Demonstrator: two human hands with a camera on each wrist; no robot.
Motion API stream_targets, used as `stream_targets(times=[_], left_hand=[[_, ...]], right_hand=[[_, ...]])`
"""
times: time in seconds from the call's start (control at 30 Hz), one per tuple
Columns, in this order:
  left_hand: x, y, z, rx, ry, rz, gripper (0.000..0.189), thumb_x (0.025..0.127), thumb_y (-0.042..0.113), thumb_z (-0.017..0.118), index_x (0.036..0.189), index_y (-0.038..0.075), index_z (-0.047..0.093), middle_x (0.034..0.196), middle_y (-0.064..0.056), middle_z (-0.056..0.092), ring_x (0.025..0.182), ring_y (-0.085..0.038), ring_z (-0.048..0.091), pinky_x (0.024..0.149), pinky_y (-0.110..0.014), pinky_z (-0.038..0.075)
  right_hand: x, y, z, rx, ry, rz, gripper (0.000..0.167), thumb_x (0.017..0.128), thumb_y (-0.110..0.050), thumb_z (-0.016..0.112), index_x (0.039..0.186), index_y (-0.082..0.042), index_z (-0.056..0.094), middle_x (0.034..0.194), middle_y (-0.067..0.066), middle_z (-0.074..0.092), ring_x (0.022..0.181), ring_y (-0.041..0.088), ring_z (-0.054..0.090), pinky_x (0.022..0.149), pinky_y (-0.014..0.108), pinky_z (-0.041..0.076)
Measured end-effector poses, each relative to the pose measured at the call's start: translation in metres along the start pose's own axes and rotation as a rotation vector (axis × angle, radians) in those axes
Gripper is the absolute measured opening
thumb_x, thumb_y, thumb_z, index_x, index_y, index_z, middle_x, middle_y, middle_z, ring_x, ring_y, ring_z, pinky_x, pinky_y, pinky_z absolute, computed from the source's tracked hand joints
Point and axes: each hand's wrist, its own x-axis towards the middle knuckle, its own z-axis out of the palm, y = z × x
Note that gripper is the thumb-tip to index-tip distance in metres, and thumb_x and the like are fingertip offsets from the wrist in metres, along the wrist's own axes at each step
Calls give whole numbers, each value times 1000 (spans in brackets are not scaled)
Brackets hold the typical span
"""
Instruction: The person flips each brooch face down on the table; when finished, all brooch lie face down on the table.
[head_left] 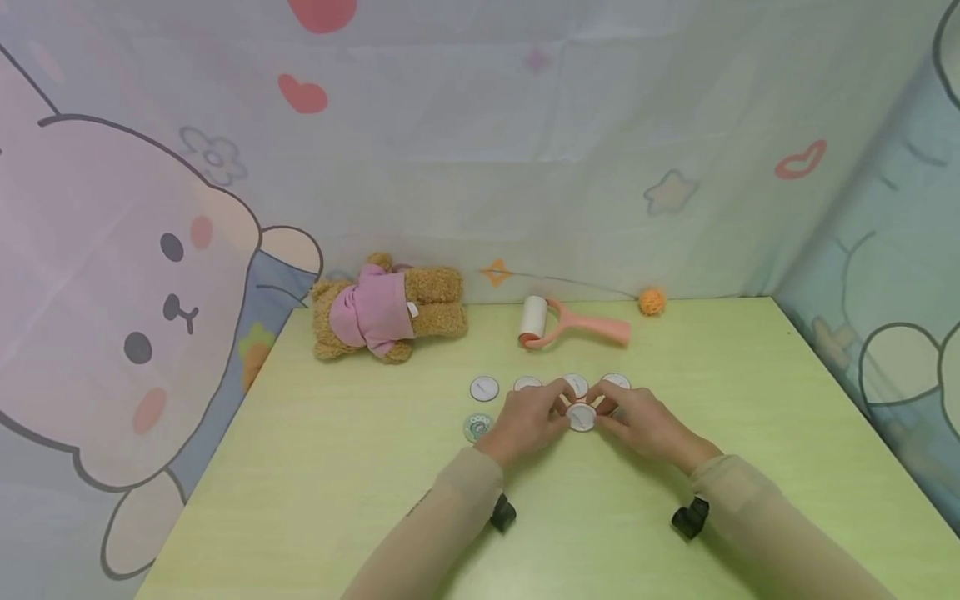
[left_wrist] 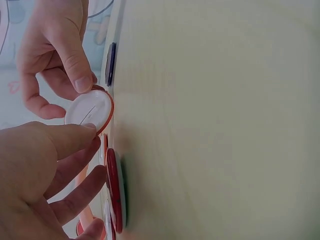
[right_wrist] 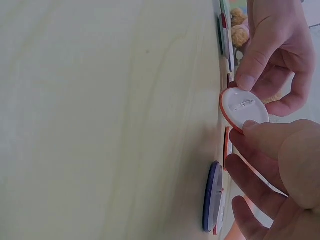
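Between both hands, just off the tabletop, is a round pin-back button badge [head_left: 581, 417] with its white back and metal pin facing me. My left hand [head_left: 528, 419] pinches one edge, thumb on the white back. From the other side my right hand [head_left: 647, 423] pinches the opposite edge. The badge's rim [left_wrist: 111, 119] shows orange-red in the left wrist view. Behind the hands, other badges lie white side up in a row, including one at the left end [head_left: 484, 388]. A green printed badge [head_left: 477, 427] lies beside my left hand, partly covered by it.
A teddy bear [head_left: 386, 308] in a pink top lies at the back left. To its right are a pink-handled roller [head_left: 577, 325] and a small orange ball [head_left: 652, 301]. A printed cloth [head_left: 487, 167] hangs behind the table [head_left: 300, 500].
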Motion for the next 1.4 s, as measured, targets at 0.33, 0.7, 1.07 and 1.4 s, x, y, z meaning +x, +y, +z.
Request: stream_targets(times=[0.33, 0.7, 1.07, 1.4], left_hand=[[2, 1, 2, 8, -59, -16, 36, 90, 26, 84, 120, 24, 64, 99, 11, 79, 95, -10, 72, 87, -41, 53], [3, 4, 0, 83, -121, -48, 35, 89, 30, 85, 121, 24, 72, 101, 14, 78, 100, -12, 70, 90, -46, 52], [5, 6, 3, 122, -132, -65, 30, 86, 33, 85, 114, 24, 76, 102, 13, 77, 97, -14, 67, 89, -51, 50], [6, 9, 2, 141, -129, -73, 24, 86, 33, 86, 106, 25, 77, 107, 14, 76, 96, -16, 65, 88, -51, 50]], right_hand=[[0, -1, 0, 16, -20, 8, 33, 92, -7, 81, 121, -14, 68, 95, -2, 78, 88, 16, 76, 79, 40, 61], [3, -1, 0, -32, -48, 0, 27, 90, -14, 85, 114, -14, 73, 94, -6, 74, 87, 13, 69, 77, 36, 57], [3, -3, 0, -164, -64, -19, 24, 87, -17, 87, 107, -12, 76, 96, -6, 74, 89, 15, 66, 82, 40, 54], [4, -2, -2, -175, -73, -13, 21, 86, -16, 88, 103, -11, 77, 98, -5, 72, 89, 15, 65, 83, 40, 54]])
